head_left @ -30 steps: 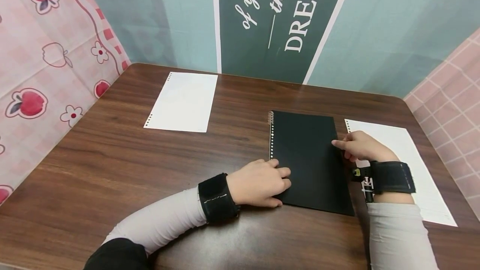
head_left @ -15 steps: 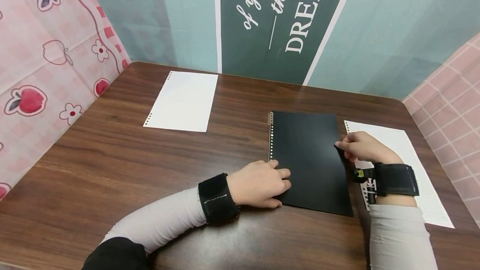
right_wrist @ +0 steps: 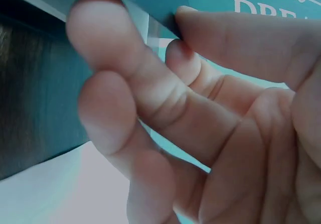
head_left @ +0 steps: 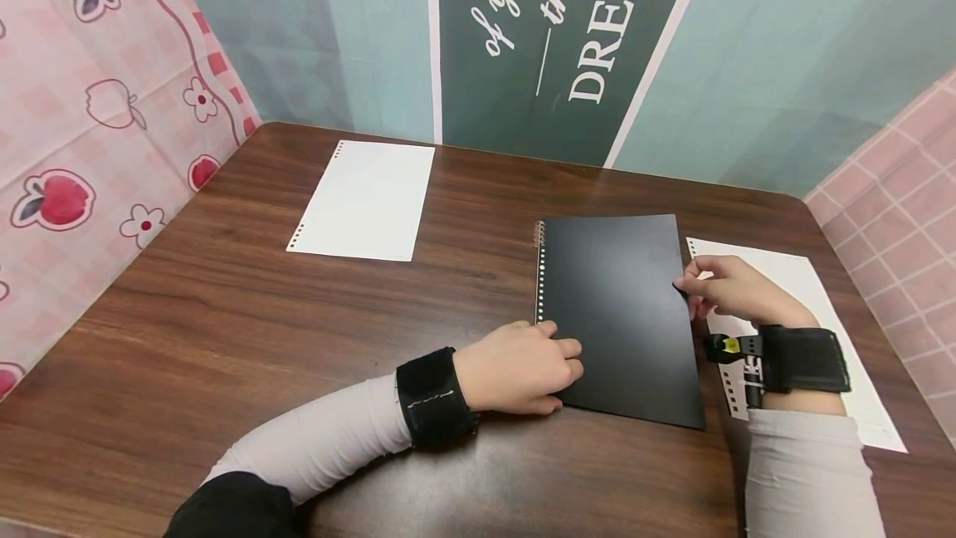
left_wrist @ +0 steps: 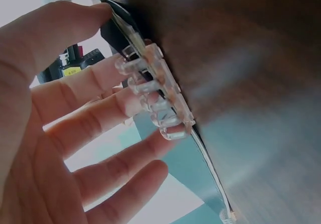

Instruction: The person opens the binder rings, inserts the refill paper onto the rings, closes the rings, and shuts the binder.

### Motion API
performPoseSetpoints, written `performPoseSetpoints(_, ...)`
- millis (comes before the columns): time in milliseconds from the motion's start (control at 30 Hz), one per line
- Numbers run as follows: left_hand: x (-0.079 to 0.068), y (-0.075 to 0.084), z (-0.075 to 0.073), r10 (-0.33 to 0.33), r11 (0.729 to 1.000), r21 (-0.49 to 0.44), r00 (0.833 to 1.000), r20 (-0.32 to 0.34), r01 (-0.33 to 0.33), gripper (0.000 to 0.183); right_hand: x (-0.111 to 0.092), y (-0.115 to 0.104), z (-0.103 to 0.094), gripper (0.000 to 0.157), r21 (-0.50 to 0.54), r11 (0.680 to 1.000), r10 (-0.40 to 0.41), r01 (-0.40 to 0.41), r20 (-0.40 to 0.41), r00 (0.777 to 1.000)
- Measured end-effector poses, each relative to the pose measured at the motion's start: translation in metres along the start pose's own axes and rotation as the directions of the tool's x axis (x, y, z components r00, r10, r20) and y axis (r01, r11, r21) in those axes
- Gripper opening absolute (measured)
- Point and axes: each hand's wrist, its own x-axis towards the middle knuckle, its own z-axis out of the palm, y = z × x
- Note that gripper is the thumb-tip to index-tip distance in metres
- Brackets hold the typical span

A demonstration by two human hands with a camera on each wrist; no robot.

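Note:
A black-covered loose-leaf notebook [head_left: 616, 314] lies right of centre on the table. Its punched left edge carries clear plastic rings [left_wrist: 160, 93], seen close up in the left wrist view. Across the lower part of that ringed edge rests my left hand [head_left: 515, 368], fingers extended over the cover and thumb at the bottom corner. My right hand [head_left: 735, 289] pinches the right edge of the cover, which stands slightly raised. In the right wrist view the cover [right_wrist: 150, 8] passes between fingertips and thumb. Whatever lies under the cover is hidden in the head view.
One white punched sheet [head_left: 366, 202] lies at the back left of the wooden table [head_left: 246, 297]. Another white sheet [head_left: 799, 281] lies at the right, partly under my right hand and wrist. Printed cloths hang around the back and sides.
My right hand has taken the cover's right edge and lifted it a little, shifting slightly right. The cover's far right corner has risen. My left hand has barely moved.

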Motion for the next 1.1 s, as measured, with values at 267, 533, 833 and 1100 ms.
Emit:
performPoseSetpoints(267, -0.001, 0.007, -0.003, -0.010, 0.999, 0.038, 1.000, -0.016, 0.010, 0.009, 0.000, 0.000, -0.003, 0.022, 0.025, 1.000, 0.008, -0.008, 0.003, 1.000)
performPoseSetpoints(533, -0.002, 0.013, -0.003, -0.023, 0.995, 0.095, 0.998, -0.056, 0.028, 0.006, -0.005, -0.001, -0.007, 0.025, 0.099, 0.995, 0.006, -0.006, -0.006, 1.000)
performPoseSetpoints(833, -0.004, 0.016, -0.001, -0.040, 0.991, 0.123, 0.995, -0.094, 0.051, 0.009, -0.005, -0.001, -0.010, 0.023, 0.121, 0.992, -0.029, 0.035, -0.053, 0.998)
performPoseSetpoints(1100, -0.004, 0.017, -0.003, -0.058, 0.993, 0.093, 0.990, -0.125, 0.070, 0.014, -0.011, -0.010, -0.013, 0.027, 0.170, 0.985, -0.015, 0.036, -0.124, 0.992)
